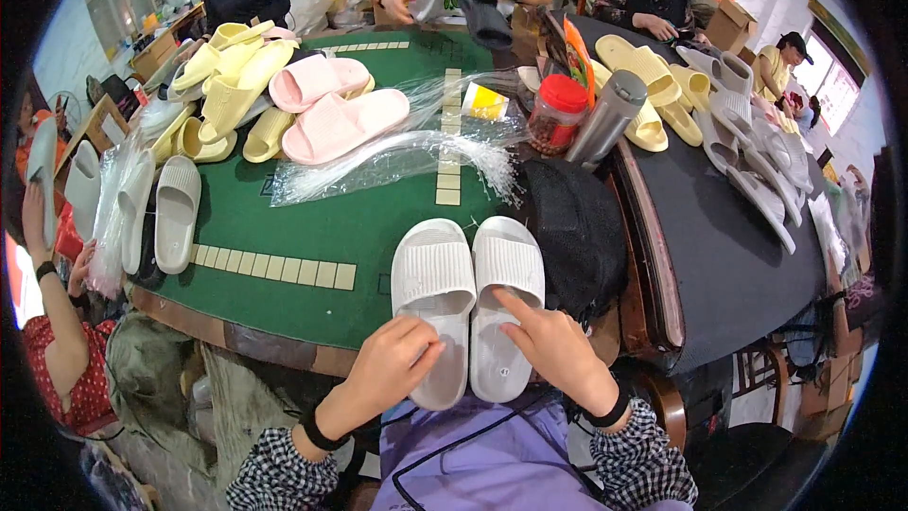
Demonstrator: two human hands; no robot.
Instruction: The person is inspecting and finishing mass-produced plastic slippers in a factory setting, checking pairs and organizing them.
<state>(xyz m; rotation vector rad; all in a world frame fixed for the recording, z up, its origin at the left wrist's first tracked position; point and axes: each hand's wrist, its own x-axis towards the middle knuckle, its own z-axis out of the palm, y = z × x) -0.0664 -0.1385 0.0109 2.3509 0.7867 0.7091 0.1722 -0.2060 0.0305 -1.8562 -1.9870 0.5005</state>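
Two off-white ribbed slide slippers, a left slipper (pixel 432 265) and a right slipper (pixel 509 251), lie side by side at the table's near edge, toes pointing away. My left hand (pixel 392 360) is closed over the outer side of the left slipper, thumb against curled fingers; anything inside it is hidden. My right hand (pixel 553 341) reaches over the right slipper. Its index finger stretches to the strap's near edge, thumb apart, with nothing visible held. Beyond the slippers, thin clear plastic loop ties (pixel 473 156) fan out of a clear bag (pixel 355 170).
Pink slippers (pixel 345 123) and a pile of yellow slippers (pixel 232 85) lie farther back. Right of my slippers sits a black cloth cap (pixel 577 237), near a red-lidded jar (pixel 556 114) and a grey thermos (pixel 610 118). Other people sit around; a co-worker's hand (pixel 36 218) handles slippers at left.
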